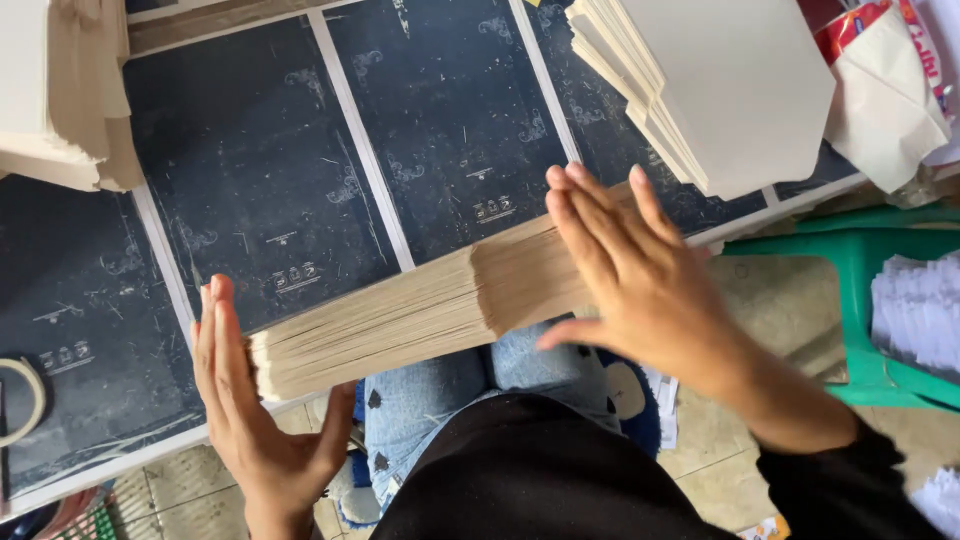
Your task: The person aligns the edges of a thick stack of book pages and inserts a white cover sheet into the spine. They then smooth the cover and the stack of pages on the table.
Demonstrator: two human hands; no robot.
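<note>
the left hand (245, 400) and right hand (630, 270), both flat and fingers straight, press the two ends of a thick stack of tan sheets (420, 305) at the table's (250, 150) near edge, apparently squaring it, which likely calls for even inward pressure.

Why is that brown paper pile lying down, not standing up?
Lying flat: the paper pile rests on the dark table, hands pressing both ends.
</note>
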